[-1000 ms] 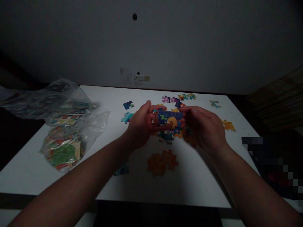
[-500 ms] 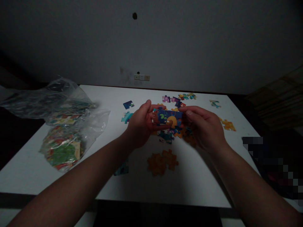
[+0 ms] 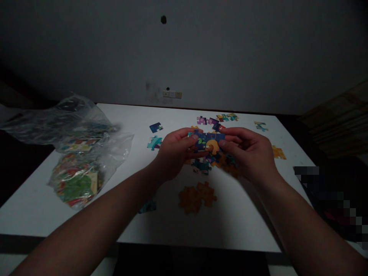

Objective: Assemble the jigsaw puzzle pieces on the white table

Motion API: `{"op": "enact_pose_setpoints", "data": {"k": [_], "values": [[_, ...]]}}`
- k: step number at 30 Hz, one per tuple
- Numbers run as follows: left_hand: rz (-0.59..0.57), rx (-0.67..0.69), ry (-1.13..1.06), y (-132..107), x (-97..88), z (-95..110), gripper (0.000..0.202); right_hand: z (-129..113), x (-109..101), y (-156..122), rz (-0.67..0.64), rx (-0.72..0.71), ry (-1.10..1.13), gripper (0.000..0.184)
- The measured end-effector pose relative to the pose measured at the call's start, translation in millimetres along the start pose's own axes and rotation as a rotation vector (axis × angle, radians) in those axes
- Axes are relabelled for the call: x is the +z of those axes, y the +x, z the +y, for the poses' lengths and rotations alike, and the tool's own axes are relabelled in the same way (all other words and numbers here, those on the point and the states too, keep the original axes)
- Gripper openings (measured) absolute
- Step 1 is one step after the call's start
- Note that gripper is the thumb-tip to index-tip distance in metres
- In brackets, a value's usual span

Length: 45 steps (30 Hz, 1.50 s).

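Note:
Above the table, both hands hold two blue jigsaw puzzle pieces side by side. My left hand (image 3: 178, 150) pinches the left puzzle piece (image 3: 200, 142), which has green leaves, its thumb on top and fingers beneath. My right hand (image 3: 249, 148) grips the right puzzle piece (image 3: 214, 142), which shows an orange rounded shape, by its outer edge. The two edges meet; I cannot tell whether they are fully locked. Under the hands lies a loose heap of puzzle pieces (image 3: 202, 166), partly hidden. Joined orange pieces (image 3: 191, 199) lie nearer to me.
Clear plastic bags (image 3: 77, 182) with more puzzle pieces cover the left of the white table (image 3: 230, 230). Purple pieces (image 3: 201, 120), a teal piece (image 3: 154, 142) and a pale piece (image 3: 261, 126) lie scattered. A wall with sockets (image 3: 172, 94) stands behind.
My left thumb has come down onto the left piece, where it was raised before. The pieces have shifted slightly right, and my right thumb now presses on the right piece's edge.

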<state>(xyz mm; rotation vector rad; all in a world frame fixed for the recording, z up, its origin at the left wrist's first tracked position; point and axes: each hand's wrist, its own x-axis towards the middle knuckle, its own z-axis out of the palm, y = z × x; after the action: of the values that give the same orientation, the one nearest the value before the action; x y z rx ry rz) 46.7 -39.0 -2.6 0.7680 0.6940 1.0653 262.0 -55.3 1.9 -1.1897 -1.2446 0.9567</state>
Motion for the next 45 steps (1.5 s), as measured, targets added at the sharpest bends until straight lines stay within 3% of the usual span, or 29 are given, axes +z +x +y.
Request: {"op": "enact_pose_setpoints", "data": {"k": [6,11,13,22,27,35,45], "values": [[0.003,0.023,0.018,-1.2,-0.6,0.4,0.025,3.3,2.5,-0.3,0.093,-0.095,-0.019,0.03],[-0.011,0.035,0.049,0.6,-6.0,-4.5,0.025,7.7,-6.4,2.7,-0.067,0.095,0.137,0.031],[-0.002,0.018,0.046,3.3,-10.2,-6.9,0.026,8.0,-10.0,2.7,-0.075,0.106,0.172,0.031],[-0.02,-0.08,-0.113,7.2,-13.1,0.1,0.028,-0.5,-9.6,9.7,0.155,0.119,0.317,0.015],[0.001,-0.199,-0.174,8.8,-12.4,3.8,0.053,3.2,-8.2,12.8,0.176,0.139,0.309,0.015],[-0.044,-0.065,-0.049,7.3,-15.4,-3.9,0.036,11.2,-6.9,10.1,0.099,0.167,0.136,0.04],[0.085,-0.029,0.054,9.7,-12.5,-1.8,0.024,7.6,-4.4,10.2,0.078,0.202,0.207,0.04]]}}
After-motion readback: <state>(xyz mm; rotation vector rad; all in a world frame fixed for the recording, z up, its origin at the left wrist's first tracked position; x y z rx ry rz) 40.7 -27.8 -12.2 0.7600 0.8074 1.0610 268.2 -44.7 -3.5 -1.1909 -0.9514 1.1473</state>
